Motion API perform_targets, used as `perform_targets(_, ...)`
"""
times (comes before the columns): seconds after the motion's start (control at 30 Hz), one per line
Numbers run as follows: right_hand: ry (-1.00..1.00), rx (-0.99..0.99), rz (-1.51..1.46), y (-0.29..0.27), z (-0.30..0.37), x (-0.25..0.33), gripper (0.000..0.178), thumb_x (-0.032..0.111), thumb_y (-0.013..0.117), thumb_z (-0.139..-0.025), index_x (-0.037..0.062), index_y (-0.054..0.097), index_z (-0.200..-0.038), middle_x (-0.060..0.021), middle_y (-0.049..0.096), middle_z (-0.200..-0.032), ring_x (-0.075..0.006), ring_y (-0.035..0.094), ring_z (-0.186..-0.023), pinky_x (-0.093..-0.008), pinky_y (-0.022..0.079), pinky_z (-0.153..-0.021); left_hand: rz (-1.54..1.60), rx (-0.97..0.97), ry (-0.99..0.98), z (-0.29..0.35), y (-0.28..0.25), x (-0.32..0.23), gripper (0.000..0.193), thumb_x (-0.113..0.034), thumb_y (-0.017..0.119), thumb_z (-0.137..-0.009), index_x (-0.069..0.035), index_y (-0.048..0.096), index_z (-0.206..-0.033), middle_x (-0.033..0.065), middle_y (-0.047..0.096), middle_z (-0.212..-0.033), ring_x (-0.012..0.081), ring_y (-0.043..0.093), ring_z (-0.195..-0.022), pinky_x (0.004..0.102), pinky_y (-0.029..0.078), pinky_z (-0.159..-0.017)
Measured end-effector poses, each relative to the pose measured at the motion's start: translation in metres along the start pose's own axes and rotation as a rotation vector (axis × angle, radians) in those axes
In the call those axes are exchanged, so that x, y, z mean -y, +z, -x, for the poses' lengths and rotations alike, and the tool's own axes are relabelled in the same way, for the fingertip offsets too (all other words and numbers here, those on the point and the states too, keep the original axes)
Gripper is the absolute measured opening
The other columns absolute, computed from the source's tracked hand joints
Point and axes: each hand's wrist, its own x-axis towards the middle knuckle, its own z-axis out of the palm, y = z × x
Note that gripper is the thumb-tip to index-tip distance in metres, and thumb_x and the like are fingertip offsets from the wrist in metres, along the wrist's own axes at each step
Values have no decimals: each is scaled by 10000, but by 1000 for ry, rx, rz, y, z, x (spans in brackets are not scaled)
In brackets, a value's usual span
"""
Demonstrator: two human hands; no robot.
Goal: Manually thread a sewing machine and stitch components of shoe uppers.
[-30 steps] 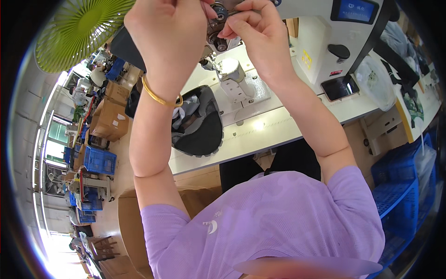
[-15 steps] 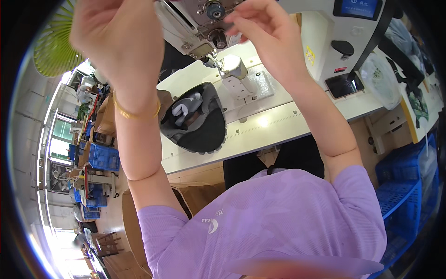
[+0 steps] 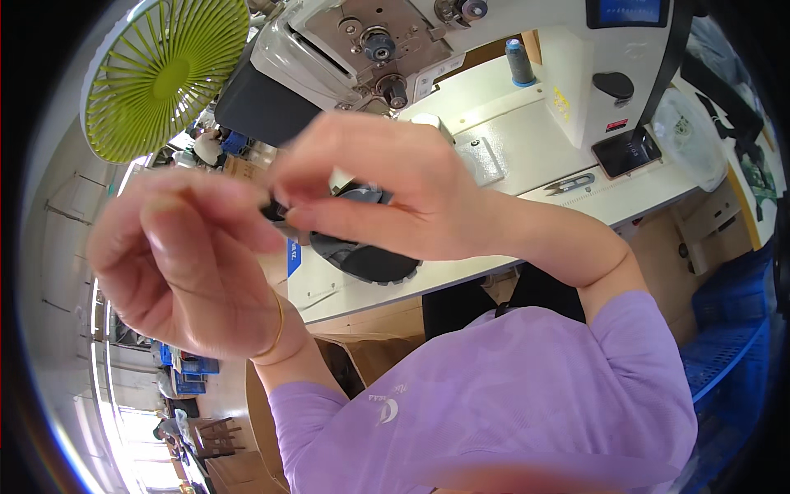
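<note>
Both hands lowered from the machine, left hand and right hand together (fingertips pinched).

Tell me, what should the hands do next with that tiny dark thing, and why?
Probably lower it toward the dark shoe piece on the white table. Both the left hand and right hand pinch the small dark thing up in the air, away from the sewing machine.

The grey-and-cream industrial sewing machine head overhangs the white worktable, so room beneath it is tight. Right of the machine, bare tabletop runs past a blue-grey thread cone towards metal snips and a dark phone. Left of it, a lime-green round fan blocks passage.
</note>
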Motion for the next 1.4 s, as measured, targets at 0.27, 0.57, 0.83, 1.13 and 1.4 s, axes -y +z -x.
perform_targets(0.27,157,183,337,-37,45,-23,160,8,686,-873,6,708,-1032,-92,683,-907,-203,642,-739,-286,495,-651,184,11,-366,28,-5,2,154,-104,575,-977,46,605,-960,154,614,-711,114,490,-441,179,366,-396)
perform_targets(0.57,162,-1,518,-40,38,-6,181,143,718,-857,42,727,-1007,-86,668,-914,-233,571,-935,-345,436,-833,295,0,-890,81,19,51,94,-20,622,-943,46,684,-968,85,672,-733,103,608,-584,223,473,-518)
perform_targets(0.83,633,-140,114,-46,48,-22,116,109,712,-872,41,742,-960,-51,683,-946,-122,606,-877,-268,460,-747,402,5,-977,100,31,85,100,-55,669,-922,38,704,-933,65,656,-686,85,574,-540,213,444,-478)
perform_targets(1.13,589,-179,115,-49,55,-28,107,100,707,-879,31,743,-953,-55,676,-987,-99,613,-838,-246,448,-708,413,6,-988,109,36,89,108,-61,671,-925,44,690,-918,70,657,-695,96,584,-557,221,452,-492)
perform_targets(1.4,514,-168,248,-44,48,-27,105,111,710,-882,37,742,-949,-52,664,-984,-113,607,-822,-258,454,-700,483,-54,-946,111,37,86,115,-62,640,-951,46,677,-956,78,665,-737,113,599,-581,233,470,-529)
